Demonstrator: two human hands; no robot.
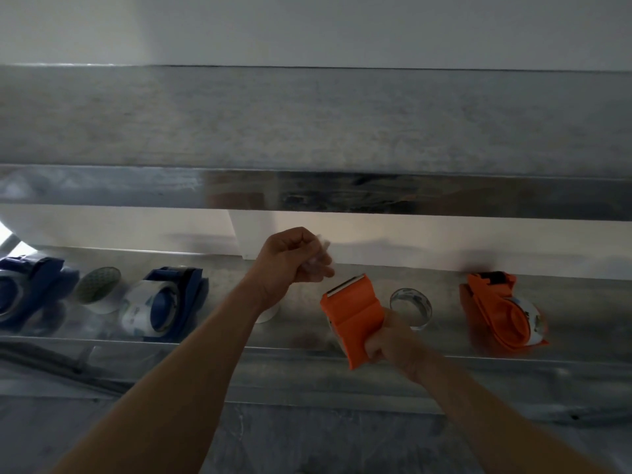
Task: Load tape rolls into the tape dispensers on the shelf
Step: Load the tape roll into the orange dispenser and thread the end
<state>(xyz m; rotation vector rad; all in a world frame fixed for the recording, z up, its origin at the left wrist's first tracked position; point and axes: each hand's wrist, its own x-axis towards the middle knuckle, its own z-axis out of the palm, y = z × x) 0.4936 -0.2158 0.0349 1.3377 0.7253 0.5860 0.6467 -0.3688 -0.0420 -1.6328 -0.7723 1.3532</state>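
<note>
At frame centre the right hand (390,340) had its grip closed round the orange dispenser (352,319), held in front of the shelf (342,347). The left hand (290,261) pinched a blurred clear tape strip (321,258) just above the blade (345,283). The strip probably needed pulling taut and flat. A clear roll (410,306) stood just behind. The blue dispensers (171,302) lay at the left, not in the way.

No lettering is legible; the print on the tape roll (150,309) is blurred.

Field notes:
- blue dispenser (30,289), far left: cut off by the frame edge.
- white roll (269,313): mostly hidden behind the left forearm.
- clear strip (319,260), pinched in the left hand (287,261): blurred, outline unclear.
- Inside of the orange dispenser (354,319): covered by its own body and the right hand (390,342).
</note>
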